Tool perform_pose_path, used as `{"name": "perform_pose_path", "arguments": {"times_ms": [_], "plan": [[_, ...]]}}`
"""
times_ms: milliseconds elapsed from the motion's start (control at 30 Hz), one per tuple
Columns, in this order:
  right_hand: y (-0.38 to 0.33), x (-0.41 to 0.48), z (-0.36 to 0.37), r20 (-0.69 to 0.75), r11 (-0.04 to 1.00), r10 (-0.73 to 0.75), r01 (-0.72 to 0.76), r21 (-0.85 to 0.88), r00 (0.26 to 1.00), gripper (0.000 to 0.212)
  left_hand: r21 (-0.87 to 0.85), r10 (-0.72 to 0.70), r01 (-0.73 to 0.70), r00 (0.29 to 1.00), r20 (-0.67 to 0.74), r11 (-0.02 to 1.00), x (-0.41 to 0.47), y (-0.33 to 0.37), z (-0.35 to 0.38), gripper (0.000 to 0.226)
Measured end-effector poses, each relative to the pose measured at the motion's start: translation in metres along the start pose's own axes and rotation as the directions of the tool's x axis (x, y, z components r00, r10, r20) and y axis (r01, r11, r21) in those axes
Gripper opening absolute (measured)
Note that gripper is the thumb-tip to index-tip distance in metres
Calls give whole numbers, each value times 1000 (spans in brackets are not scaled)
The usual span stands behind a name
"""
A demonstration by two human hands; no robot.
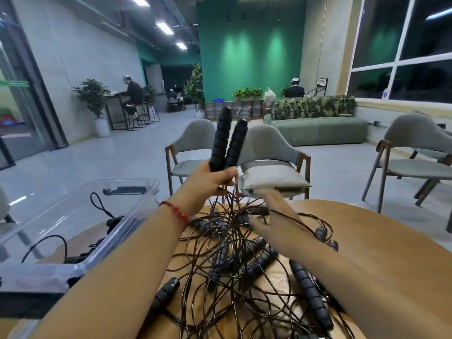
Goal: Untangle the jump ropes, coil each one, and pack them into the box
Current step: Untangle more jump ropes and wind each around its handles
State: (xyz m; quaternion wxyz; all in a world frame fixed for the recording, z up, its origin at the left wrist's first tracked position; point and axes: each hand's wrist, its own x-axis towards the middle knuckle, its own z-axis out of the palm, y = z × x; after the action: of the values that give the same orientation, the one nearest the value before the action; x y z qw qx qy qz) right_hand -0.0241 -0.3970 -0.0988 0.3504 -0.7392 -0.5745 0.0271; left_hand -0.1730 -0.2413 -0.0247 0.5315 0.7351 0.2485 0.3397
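Left hand: your left hand (212, 178) is raised above the counter (379, 241), its fingers clamped round the lower ends of two black handles (220, 140), which stand side by side and point upward
Held rope: the thin dark cord drops from your fist straight down into the heap, so by my judgement this rope is not free of the others
Right hand: your right hand (274, 211) is low over the far side of the heap, at or touching the cords; it is blurred, so you cannot tell whether its fingers are apart or pinching a strand
Tangle: the knot of jump ropes (232, 265) lies in the middle of the counter between your forearms, cords looped over each other
Loose handles: several more black handles lie in and around the knot, one long one (310, 292) just beside your right forearm
Box: the clear plastic box (137, 211) sits open at the counter's left edge, just beside your left forearm
In the box: a dark handle (124, 190) and some black cord show through the walls; how many ropes there are, or how neatly they are coiled, you cannot tell
Done so far: seemingly a small share, with something already packed
Left to do: most of it; work the held pair loose, coil it, box it, then repeat for every rope in the heap
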Motion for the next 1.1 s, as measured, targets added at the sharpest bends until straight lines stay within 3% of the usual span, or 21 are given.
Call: {"name": "perform_pose_path", "arguments": {"times_ms": [67, 100, 233, 300, 400, 500, 567, 600, 667, 733, 900, 1000, 1100], "plan": [[-4, -13, 1, 322, 995, 99, -100, -14, 942, 74, -54, 5, -5, 1000, -10, 999, -2, 7, -3, 32], [-8, -17, -1, 402, 995, 99, -91, -40, 910, 79, -49, 14, -15, 1000, -14, 999, -2, 10, -4, 32], [-45, -29, -38, 478, 978, 126, -29, -206, 869, 74, 15, 61, -61, 998, -30, 998, -1, 18, -4, 31], [-64, -31, -58, 427, 985, 90, -18, -171, 900, 54, 36, 86, -85, 996, -27, 996, 0, 19, -3, 30], [-75, -12, -71, 221, 985, 45, -80, 153, 974, 30, 51, 117, -117, 993, 3, 992, 2, 17, -2, 31], [-65, 22, -63, -20, 954, 93, -83, 290, 995, 56, 83, 133, -136, 990, 38, 987, 4, 13, 1, 33], [-58, 40, -50, 22, 895, 152, -147, 422, 988, 78, 100, 139, -144, 989, 58, 985, 6, 10, 5, 33], [-55, 49, -42, 64, 852, 156, -167, 496, 986, 75, 117, 152, -159, 986, 68, 980, 7, 8, 7, 31], [-49, 63, -26, 121, 746, 129, -176, 642, 984, 49, 157, 175, -185, 982, 71, 970, 10, 4, 10, 25], [-44, 75, -13, 101, 666, 102, -143, 732, 990, 41, 203, 184, -195, 980, 68, 960, 17, -4, 11, 24], [-28, 96, 7, 104, 575, 98, -142, 806, 990, 41, 256, 139, -181, 975, 172, 950, 33, -24, 12, 23], [-13, 105, 16, 146, 564, 127, -192, 803, 981, 62, 323, 131, -178, 978, 161, 929, 44, -34, 18, 27], [-1, 112, 25, 86, 529, 168, -164, 833, 982, 53, 309, 121, -168, 979, 165, 936, 53, -45, 22, 37]]}}
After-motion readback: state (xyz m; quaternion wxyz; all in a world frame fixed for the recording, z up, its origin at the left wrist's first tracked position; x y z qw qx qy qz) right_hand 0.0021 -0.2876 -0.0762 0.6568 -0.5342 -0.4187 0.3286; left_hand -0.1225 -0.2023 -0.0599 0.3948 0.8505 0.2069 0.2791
